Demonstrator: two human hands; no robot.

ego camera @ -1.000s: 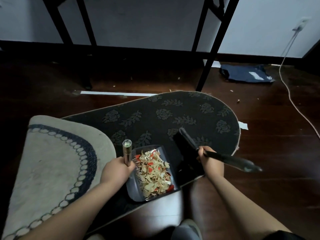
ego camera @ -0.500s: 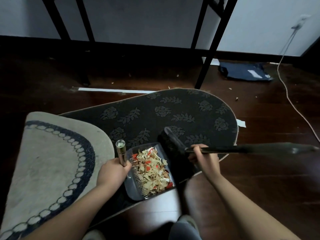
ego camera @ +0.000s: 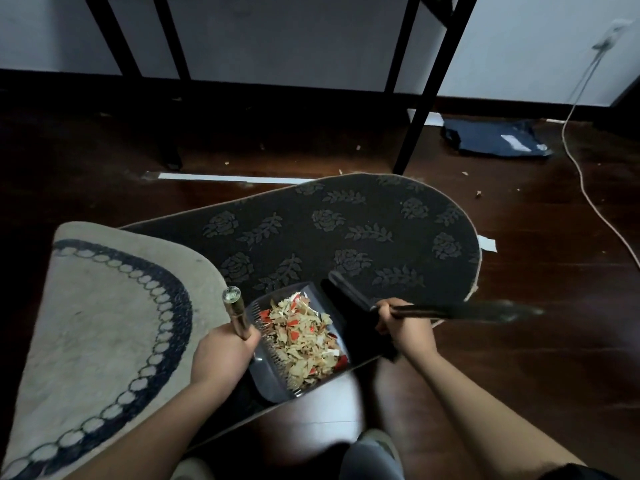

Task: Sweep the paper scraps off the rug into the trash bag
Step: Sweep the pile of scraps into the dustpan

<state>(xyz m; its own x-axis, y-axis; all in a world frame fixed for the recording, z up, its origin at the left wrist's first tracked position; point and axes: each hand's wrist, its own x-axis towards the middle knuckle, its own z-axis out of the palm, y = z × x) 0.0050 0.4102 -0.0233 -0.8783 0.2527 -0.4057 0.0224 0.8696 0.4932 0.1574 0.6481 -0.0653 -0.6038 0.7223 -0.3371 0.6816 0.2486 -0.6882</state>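
Head view: dark floral rug point(ego camera: 346, 230) spreads across the floor; at its near edge a dustpan point(ego camera: 277, 379) holds paper scraps point(ego camera: 301, 337), between left hand point(ego camera: 221, 355) grasping its handle and right hand point(ego camera: 405, 327) grasping the brush point(ego camera: 349, 299).

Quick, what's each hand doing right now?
Left hand: grips the dustpan handle.
Right hand: grips the brush handle.

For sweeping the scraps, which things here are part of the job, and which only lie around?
Part of the job:
dustpan
paper scraps
brush
dark rug
left hand
right hand

Just lying about:
beige rug
white cable
dark blue bag
table legs
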